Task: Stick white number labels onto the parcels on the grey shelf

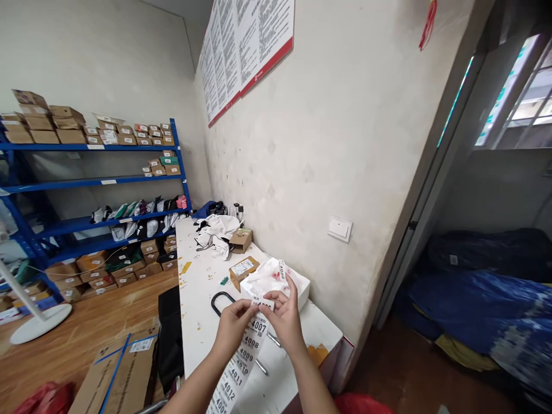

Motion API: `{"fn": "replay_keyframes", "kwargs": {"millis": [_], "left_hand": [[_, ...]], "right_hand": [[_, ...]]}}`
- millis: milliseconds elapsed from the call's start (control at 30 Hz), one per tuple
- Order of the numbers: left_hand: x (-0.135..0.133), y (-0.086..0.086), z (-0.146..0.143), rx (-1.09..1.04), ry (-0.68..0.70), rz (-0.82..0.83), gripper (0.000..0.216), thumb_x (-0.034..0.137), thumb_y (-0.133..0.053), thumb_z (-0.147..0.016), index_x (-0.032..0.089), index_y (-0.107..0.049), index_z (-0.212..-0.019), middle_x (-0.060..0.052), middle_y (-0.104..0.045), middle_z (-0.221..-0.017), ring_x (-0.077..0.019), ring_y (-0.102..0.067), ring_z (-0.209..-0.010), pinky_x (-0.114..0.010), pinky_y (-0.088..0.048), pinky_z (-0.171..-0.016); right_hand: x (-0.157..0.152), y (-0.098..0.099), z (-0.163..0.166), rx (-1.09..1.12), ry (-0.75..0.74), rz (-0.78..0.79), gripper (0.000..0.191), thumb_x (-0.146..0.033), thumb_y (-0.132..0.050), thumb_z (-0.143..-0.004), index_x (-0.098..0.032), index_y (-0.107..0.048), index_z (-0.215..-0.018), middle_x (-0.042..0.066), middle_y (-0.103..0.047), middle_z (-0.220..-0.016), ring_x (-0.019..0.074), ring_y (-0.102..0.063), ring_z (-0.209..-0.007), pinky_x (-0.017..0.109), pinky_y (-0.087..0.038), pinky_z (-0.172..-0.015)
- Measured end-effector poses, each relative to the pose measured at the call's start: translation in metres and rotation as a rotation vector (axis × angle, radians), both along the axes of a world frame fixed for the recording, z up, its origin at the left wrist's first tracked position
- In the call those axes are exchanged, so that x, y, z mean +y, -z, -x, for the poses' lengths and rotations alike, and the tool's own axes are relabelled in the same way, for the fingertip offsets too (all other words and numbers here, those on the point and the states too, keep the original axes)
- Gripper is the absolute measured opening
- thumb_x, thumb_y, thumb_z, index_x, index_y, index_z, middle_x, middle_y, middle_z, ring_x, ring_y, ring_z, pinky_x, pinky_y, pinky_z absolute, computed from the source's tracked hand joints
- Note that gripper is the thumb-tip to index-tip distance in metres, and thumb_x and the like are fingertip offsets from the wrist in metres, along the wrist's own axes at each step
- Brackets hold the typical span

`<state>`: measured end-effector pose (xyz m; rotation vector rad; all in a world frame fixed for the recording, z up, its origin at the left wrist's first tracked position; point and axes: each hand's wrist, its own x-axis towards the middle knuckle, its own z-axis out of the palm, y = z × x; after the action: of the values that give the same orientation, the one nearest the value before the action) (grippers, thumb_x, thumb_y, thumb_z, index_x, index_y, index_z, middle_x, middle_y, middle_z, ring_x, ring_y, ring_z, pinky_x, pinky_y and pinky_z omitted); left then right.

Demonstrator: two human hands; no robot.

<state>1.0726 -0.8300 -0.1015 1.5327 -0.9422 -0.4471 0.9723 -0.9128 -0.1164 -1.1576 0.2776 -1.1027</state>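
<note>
A long white strip of printed number labels [245, 359] hangs from my two hands over the white table [196, 339]. My left hand [235, 325] pinches its upper left edge between thumb and fingers. At the upper right edge, my right hand [285, 315] grips the strip's top, its index finger raised. A single label [282, 270] shows at that fingertip; whether it sticks to the finger cannot be made out. Behind the hands stands an open white box [302, 287] with pinkish-white wrapping inside. Beneath the strip lies a U-shaped bar with a black bend [221, 300] and silver ends.
Small cardboard boxes [242, 270] and white garments [218, 230] lie farther along the table by the wall. Blue shelves [90, 146] hold boxes and bagged items. A large carton [114, 368] and a white stand base [41, 324] are left; blue sacks [483, 310] lie right.
</note>
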Motion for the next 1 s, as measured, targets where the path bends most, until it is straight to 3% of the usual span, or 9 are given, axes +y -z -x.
{"fn": "replay_keyframes", "kwargs": {"millis": [167,367,433,533,633,767,1000], "left_hand": [[-0.006,-0.001,-0.001,-0.008,-0.09,0.023,0.045,0.058,-0.064,-0.067,0.02,-0.043,-0.056,0.004,-0.041,-0.052,-0.0117,-0.037,-0.053,-0.024,-0.032,-0.053],[-0.003,-0.021,-0.003,-0.01,0.186,0.009,0.037,0.053,-0.06,-0.072,0.016,-0.063,-0.075,-0.002,-0.061,-0.072,-0.0168,-0.053,-0.072,-0.027,-0.042,-0.07],[0.0,-0.026,-0.004,-0.011,0.254,-0.023,0.039,0.053,-0.06,-0.071,0.016,-0.066,-0.075,-0.002,-0.061,-0.072,-0.0166,-0.052,-0.071,-0.027,-0.042,-0.069],[0.001,-0.032,-0.007,-0.012,0.249,-0.075,0.04,0.053,-0.064,-0.066,0.014,-0.066,-0.077,0.0,-0.054,-0.062,-0.0137,-0.046,-0.061,-0.026,-0.037,-0.06],[-0.001,-0.035,-0.006,-0.036,0.162,-0.109,0.038,0.053,-0.065,-0.065,0.015,-0.061,-0.067,0.004,-0.046,-0.055,-0.0111,-0.038,-0.055,-0.025,-0.03,-0.054],[-0.009,-0.041,0.002,-0.104,0.035,-0.114,0.043,0.053,-0.054,-0.076,0.019,-0.041,-0.054,0.006,-0.034,-0.053,-0.0106,-0.031,-0.056,-0.025,-0.025,-0.054],[-0.011,-0.046,0.009,-0.137,0.225,-0.262,0.037,0.051,-0.066,-0.066,0.017,-0.054,-0.062,0.005,-0.045,-0.055,-0.0107,-0.04,-0.052,-0.023,-0.028,-0.048]], "right_hand": [[-0.005,0.002,-0.002,-0.003,-0.045,-0.228,0.105,-0.026,-0.086,-0.055,-0.028,-0.023,-0.139,-0.004,-0.064,-0.079,0.0133,-0.063,-0.065,0.027,-0.053,-0.066],[-0.016,-0.007,0.006,0.058,-0.168,-0.383,0.103,-0.024,-0.089,-0.047,-0.026,-0.033,-0.134,-0.003,-0.066,-0.079,0.0135,-0.064,-0.065,0.022,-0.051,-0.054],[-0.017,-0.009,0.008,0.077,-0.182,-0.367,0.097,-0.024,-0.089,-0.049,-0.024,-0.038,-0.132,-0.004,-0.067,-0.076,0.0121,-0.063,-0.062,0.02,-0.05,-0.053],[-0.016,-0.014,0.011,0.099,-0.163,-0.342,0.099,-0.025,-0.09,-0.046,-0.02,-0.039,-0.13,-0.006,-0.065,-0.069,0.0121,-0.063,-0.065,0.02,-0.051,-0.057],[-0.014,-0.024,0.012,0.114,-0.132,-0.326,0.106,-0.025,-0.091,-0.04,-0.017,-0.036,-0.131,-0.007,-0.064,-0.065,0.0123,-0.063,-0.066,0.021,-0.052,-0.062],[-0.011,-0.033,0.013,0.102,-0.078,-0.334,0.099,-0.023,-0.089,-0.041,-0.019,-0.038,-0.127,-0.008,-0.065,-0.068,0.0117,-0.062,-0.062,0.026,-0.053,-0.064],[-0.02,-0.028,0.016,0.034,0.275,-0.189,0.082,-0.028,-0.084,-0.048,-0.017,-0.04,-0.116,-0.006,-0.065,-0.066,0.0149,-0.064,-0.068,0.035,-0.053,-0.076]]}}
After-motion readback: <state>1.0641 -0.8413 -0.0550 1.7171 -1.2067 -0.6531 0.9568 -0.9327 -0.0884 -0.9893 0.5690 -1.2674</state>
